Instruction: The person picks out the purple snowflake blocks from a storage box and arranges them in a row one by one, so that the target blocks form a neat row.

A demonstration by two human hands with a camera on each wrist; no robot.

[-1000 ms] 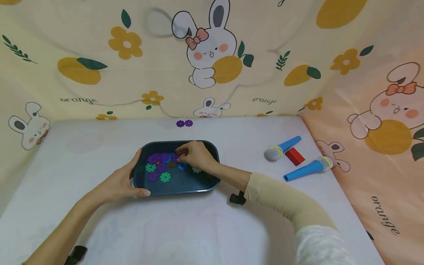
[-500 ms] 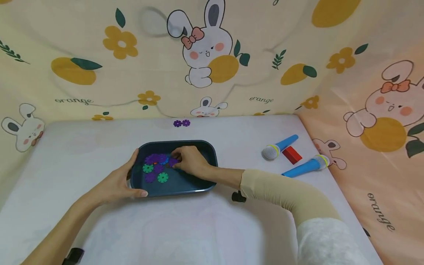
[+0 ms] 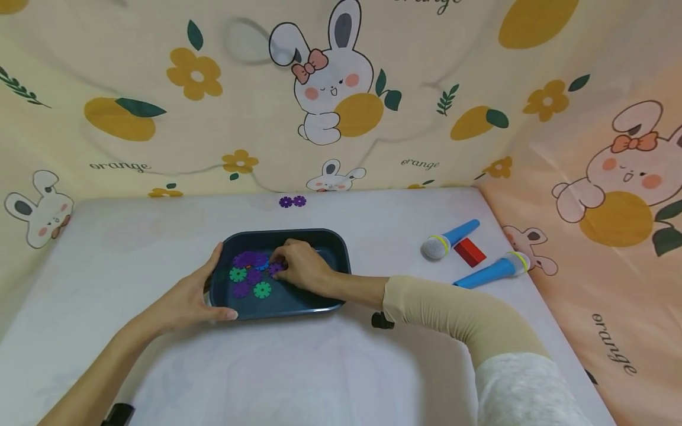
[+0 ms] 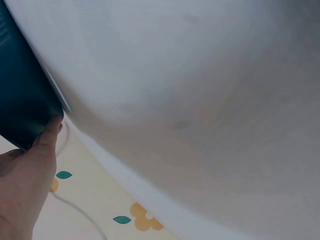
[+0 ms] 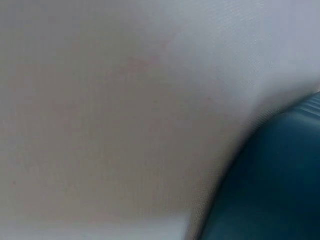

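Observation:
A dark blue-green tray stands on the white table, with purple, green and blue flower-shaped plastic discs in its left half. My left hand grips the tray's left end, thumb at the front corner and fingers along the side. In the left wrist view, fingers of that hand lie against the tray wall. Over the tray's middle, my right hand has curled fingers and pinches a purple flower disc, partly hidden by the fingertips. Only the tray's outside appears in the right wrist view.
Two joined purple flower discs lie behind the tray near the table's back edge. At the right are two blue toy microphones with a red block between them. A printed cloth hangs behind the table.
My right hand has moved left within the tray, towards the gathered discs, and a purple disc is now at its fingertips. The left hand keeps its grip on the tray. The head view shifts slightly.

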